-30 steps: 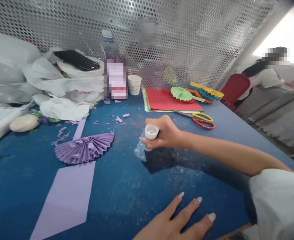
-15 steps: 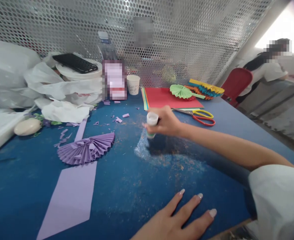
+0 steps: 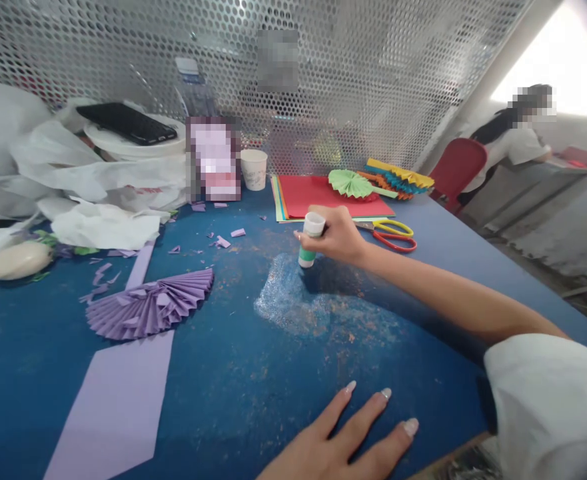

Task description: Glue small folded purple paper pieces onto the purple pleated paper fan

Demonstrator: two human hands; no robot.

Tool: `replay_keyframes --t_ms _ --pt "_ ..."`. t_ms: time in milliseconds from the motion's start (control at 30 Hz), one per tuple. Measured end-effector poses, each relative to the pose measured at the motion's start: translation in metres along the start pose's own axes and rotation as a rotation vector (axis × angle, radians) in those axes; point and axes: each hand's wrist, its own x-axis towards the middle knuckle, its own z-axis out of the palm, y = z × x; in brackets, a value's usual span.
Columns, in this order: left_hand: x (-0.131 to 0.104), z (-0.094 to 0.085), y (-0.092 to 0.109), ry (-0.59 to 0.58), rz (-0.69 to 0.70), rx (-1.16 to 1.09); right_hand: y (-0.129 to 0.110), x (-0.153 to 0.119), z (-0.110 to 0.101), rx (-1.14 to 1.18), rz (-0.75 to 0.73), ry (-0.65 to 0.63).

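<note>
My right hand (image 3: 337, 235) is wrapped round a white glue stick with a green band (image 3: 307, 257), held upright with its lower end at the blue tabletop (image 3: 223, 400). Beside that end spreads a shiny whitish smear (image 3: 280, 297). My left hand (image 3: 340, 437) lies flat near the front edge, fingers spread, holding nothing. On the left rests a pleated purple paper fan (image 3: 150, 305) with small scraps on its folds. A light purple paper strip (image 3: 140, 263) shows behind it, and a flat light purple sheet (image 3: 118, 400) lies in front.
Scissors (image 3: 393, 235) and a stack of coloured paper (image 3: 298, 197) lie behind my right hand, with a green paper fan (image 3: 350, 184) on top. A paper cup (image 3: 254, 169), a phone (image 3: 126, 123) and plastic bags (image 3: 63, 150) stand at the back left. A person (image 3: 518, 143) sits far right.
My right hand has moved the glue stick slightly back and to the right across the table. More of the whitish smear shows. My view has shifted a little to the right; the left hand stays flat.
</note>
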Motion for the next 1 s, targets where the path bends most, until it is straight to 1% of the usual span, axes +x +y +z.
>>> replay_keyframes --t_ms 33,100,133,167,233,267,300,367,400,433,533,567,667,700,733,800,833,867,933,967,1000 --pt "-0.001 0.001 0.0 0.001 0.005 -0.005 0.0 -0.001 0.0 0.016 -0.025 -0.031" --pt "-0.002 0.003 0.0 0.001 0.017 -0.01 -0.001 -0.004 -0.001 0.062 -0.107 -0.133" --pt "-0.002 0.003 0.001 0.005 0.017 -0.011 -0.002 -0.005 -0.002 0.066 -0.123 -0.164" --pt "-0.003 0.004 0.001 0.01 0.012 -0.009 -0.001 -0.006 -0.004 0.063 -0.101 -0.151" --pt "-0.002 0.004 0.002 0.012 -0.003 -0.007 0.0 -0.007 -0.007 0.01 0.0 -0.06" --pt "-0.002 0.004 0.002 0.01 -0.011 -0.009 0.0 -0.008 -0.008 -0.015 0.026 -0.013" --pt "-0.002 0.004 0.002 0.008 -0.011 -0.012 0.0 -0.009 -0.009 -0.014 0.006 -0.013" --pt "-0.001 0.004 0.003 -0.002 -0.001 -0.018 -0.002 -0.012 -0.009 0.05 -0.09 -0.119" --pt "-0.001 0.003 0.004 -0.01 0.005 -0.019 -0.003 -0.013 -0.01 0.075 -0.115 -0.149" --pt "-0.001 0.003 0.004 -0.018 0.009 -0.02 -0.004 -0.013 -0.01 0.088 -0.111 -0.146" --pt "-0.002 0.003 0.005 -0.045 0.011 -0.037 -0.004 -0.014 -0.013 0.004 0.022 -0.017" --pt "-0.002 0.003 0.006 -0.053 0.012 -0.045 -0.005 -0.015 -0.014 -0.014 0.028 -0.003" --pt "-0.003 0.003 0.006 -0.053 0.012 -0.06 -0.007 -0.018 -0.016 0.017 -0.081 -0.145" --pt "-0.003 0.003 0.006 -0.04 0.008 -0.062 -0.007 -0.019 -0.016 0.021 -0.083 -0.172" --pt "-0.002 0.003 0.006 -0.029 0.002 -0.063 -0.007 -0.019 -0.017 0.024 -0.048 -0.149" --pt "-0.002 0.003 0.005 -0.022 -0.009 -0.062 -0.005 -0.019 -0.019 -0.035 0.039 -0.017" --pt "-0.001 0.003 0.005 -0.023 -0.006 -0.062 -0.004 -0.02 -0.019 -0.063 0.043 0.026" --pt "-0.001 0.002 0.005 -0.028 0.001 -0.062 -0.004 -0.02 -0.02 -0.06 0.004 0.007" --pt "0.0 0.001 0.005 -0.037 0.008 -0.068 -0.003 -0.022 -0.021 0.002 -0.103 -0.095" --pt "-0.001 0.001 0.006 -0.041 0.004 -0.073 -0.002 -0.022 -0.022 0.029 -0.133 -0.126" --pt "-0.001 0.001 0.007 -0.046 -0.008 -0.08 -0.001 -0.023 -0.023 0.03 -0.115 -0.111"
